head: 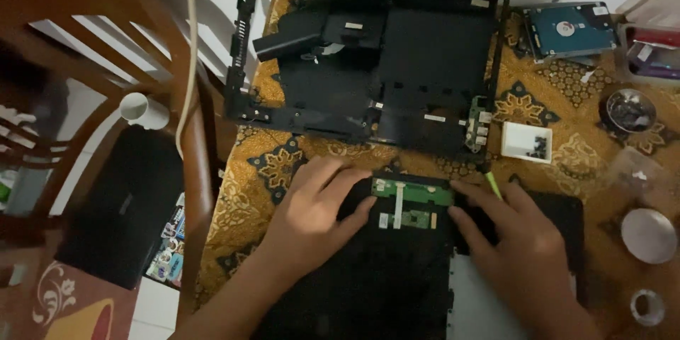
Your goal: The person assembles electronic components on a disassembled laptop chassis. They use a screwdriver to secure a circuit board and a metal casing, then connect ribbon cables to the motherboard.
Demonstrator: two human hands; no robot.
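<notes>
Both hands down on a black laptop panel (pixel 368 276) lying at the near edge of the table. Left hand (pixel 312 216) has its fingers spread, tips pressing the left end of a green circuit board (pixel 412 202) seated in the panel. Right hand (pixel 520 241) has fingers loosely apart, tips at the board's right end, with a thin yellow-green tool (pixel 491 184) poking out past them; can't tell how it's gripped.

Room: tight. One stripped black laptop chassis (pixel 368 57) fills the far half, just beyond the board. Patterned gold cloth (pixel 241 205) shows only in a narrow strip left, more on the right.

Count on the right side: one hard drive (pixel 570 28), blue-grey label, far corner; one small white square tray (pixel 525 142); one round dish of dark bits (pixel 629 110); one round silver lid (pixel 649 235); one tape ring (pixel 647 307). Wooden chair (pixel 106 42) hard against the left edge.
</notes>
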